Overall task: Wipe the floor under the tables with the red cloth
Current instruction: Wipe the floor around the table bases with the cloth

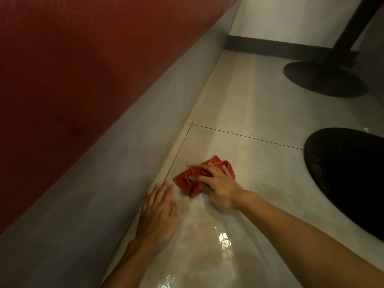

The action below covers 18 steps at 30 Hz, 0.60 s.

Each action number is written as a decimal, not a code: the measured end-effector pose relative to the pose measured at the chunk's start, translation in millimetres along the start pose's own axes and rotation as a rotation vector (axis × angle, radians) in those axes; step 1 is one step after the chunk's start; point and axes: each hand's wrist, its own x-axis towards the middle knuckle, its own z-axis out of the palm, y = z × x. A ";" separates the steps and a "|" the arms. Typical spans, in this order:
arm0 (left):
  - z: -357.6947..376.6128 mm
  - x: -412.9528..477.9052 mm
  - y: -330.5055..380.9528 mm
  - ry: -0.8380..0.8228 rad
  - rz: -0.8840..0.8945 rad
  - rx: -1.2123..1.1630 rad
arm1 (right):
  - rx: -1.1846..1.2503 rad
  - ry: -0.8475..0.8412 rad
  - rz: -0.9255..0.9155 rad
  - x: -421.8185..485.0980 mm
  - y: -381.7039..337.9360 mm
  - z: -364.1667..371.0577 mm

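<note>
A crumpled red cloth (188, 180) lies on the pale tiled floor (259, 113), close to the grey base of a bench. My right hand (218, 183) presses down on the cloth with its fingers spread over and gripping the folds. My left hand (159, 213) rests flat on the floor just left of the cloth, fingers together and pointing forward, holding nothing. The floor near my forearms shines wet with bright reflections.
A grey bench base (99, 183) topped by red upholstery (62, 69) runs along the left. Two round black table bases stand on the right, one near (349, 173), one farther back (324, 80) with a dark post (349, 28). A white wall with dark skirting (270, 46) closes the far end.
</note>
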 end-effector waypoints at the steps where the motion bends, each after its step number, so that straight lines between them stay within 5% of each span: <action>1: 1.6 -0.2 1.5 0.003 0.000 0.002 | -0.011 -0.013 -0.004 -8.8 8.5 -1.8; 11: 2.7 0.4 6.4 -0.051 -0.027 0.043 | 0.068 0.088 0.282 -6.9 21.3 -6.1; 18: 1.3 5.0 6.3 -0.038 -0.011 0.076 | 0.002 0.006 0.095 -25.1 7.1 1.5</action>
